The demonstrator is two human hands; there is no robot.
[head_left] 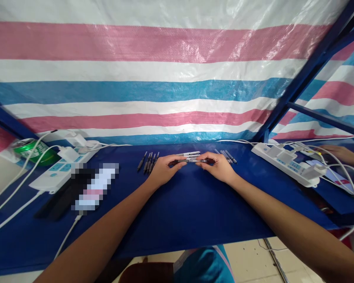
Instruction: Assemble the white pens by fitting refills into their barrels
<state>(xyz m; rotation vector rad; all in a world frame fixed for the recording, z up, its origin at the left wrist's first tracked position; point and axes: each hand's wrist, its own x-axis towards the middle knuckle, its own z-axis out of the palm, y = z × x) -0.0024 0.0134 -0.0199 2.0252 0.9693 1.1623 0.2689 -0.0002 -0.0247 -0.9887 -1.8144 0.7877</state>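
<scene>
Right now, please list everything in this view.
Striped tarp: one, pink-white-blue, behind table.
Table: one, dark blue, centre.
Metal frame: one, dark blue, right.
Power strips: two, white, both sides.
Cables: several, white, both sides.
Can: one, green, left.
Pixelated items: two, unclear, left.
Black pens: about five, black, left.
White pens: about three, white, behind.
Grey pens: about three, grey, right.
Other person's hand: one, right.
Held pen: one, silver, between hands.
Left hand: one, holding pen.
Right hand: one, holding pen.

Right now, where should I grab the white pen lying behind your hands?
Pinch the middle of the white pen from above, coming from the far side. It lies flat and thin on the blue cloth, and the left hand and right hand sit close on the near side.
</scene>
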